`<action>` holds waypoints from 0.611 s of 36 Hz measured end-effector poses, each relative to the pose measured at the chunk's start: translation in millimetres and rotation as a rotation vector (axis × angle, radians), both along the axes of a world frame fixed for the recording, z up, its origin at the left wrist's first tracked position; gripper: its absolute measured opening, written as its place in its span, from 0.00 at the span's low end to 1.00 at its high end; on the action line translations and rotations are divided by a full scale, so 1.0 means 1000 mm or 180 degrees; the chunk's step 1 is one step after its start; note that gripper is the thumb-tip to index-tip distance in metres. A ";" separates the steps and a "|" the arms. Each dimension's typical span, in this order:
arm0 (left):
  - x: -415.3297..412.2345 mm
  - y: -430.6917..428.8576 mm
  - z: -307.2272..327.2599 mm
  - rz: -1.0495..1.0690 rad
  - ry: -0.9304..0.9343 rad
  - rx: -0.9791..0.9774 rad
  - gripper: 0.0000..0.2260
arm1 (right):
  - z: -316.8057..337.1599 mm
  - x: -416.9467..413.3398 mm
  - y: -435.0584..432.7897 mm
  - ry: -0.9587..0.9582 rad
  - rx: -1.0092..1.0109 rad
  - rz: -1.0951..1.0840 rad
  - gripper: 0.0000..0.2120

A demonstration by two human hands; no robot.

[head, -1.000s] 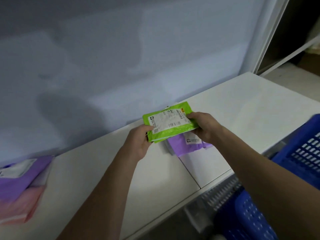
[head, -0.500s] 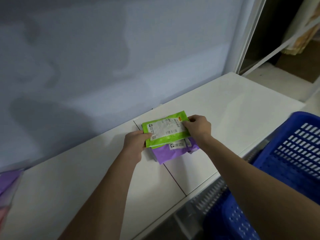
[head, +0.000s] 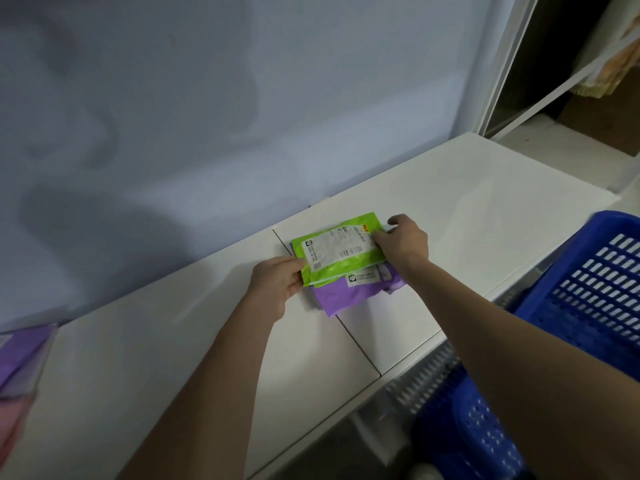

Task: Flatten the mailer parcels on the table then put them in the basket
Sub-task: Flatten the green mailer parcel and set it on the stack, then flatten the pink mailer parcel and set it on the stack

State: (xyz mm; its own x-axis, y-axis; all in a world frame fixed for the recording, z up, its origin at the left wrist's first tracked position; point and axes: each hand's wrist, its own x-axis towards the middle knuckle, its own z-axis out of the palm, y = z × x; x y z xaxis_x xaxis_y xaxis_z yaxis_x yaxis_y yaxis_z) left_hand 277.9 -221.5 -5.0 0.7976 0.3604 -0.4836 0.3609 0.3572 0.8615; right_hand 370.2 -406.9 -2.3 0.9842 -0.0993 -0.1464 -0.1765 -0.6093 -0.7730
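Pinching with left hand (head: 275,287) and right hand (head: 403,242) opposite ends of green mailer (head: 341,251), label up. Beneath, white table (head: 485,209). At right, beside table edge, blue basket (head: 588,289). Blurred at far left, more parcels (head: 20,368). Under green one, on table, purple mailer (head: 349,296).

Outstretched left hand (head: 277,283), right hand (head: 404,243), fingers curled.

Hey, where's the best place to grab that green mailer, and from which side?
By its two short ends, one from the left and one from the right, as the left hand and right hand do now. The green mailer is thin and flat, lying over the purple mailer, so only its edges offer a pinch.
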 end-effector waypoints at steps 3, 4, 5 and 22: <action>-0.013 0.014 0.009 0.0011 -0.0058 0.0043 0.03 | 0.010 -0.006 0.010 -0.0173 -0.0239 0.0029 0.23; -0.016 0.017 0.013 0.0045 -0.0064 0.0051 0.03 | 0.012 -0.007 0.013 -0.0240 -0.0384 0.0063 0.22; -0.022 0.023 0.018 0.0101 -0.0077 0.0062 0.03 | 0.016 -0.011 0.020 -0.0304 -0.0539 0.0123 0.22; -0.172 0.142 0.057 0.0717 -0.0414 0.0201 0.02 | 0.044 -0.139 0.166 -0.0794 -0.0875 0.2059 0.18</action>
State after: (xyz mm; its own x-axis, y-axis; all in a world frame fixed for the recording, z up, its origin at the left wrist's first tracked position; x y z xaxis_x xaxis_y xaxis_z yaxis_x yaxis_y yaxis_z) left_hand 106.1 -80.0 51.7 0.7478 0.5621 -0.3532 0.1630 0.3602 0.9185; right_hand 231.1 -241.4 41.8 0.8593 0.5102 0.0356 0.4437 -0.7091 -0.5480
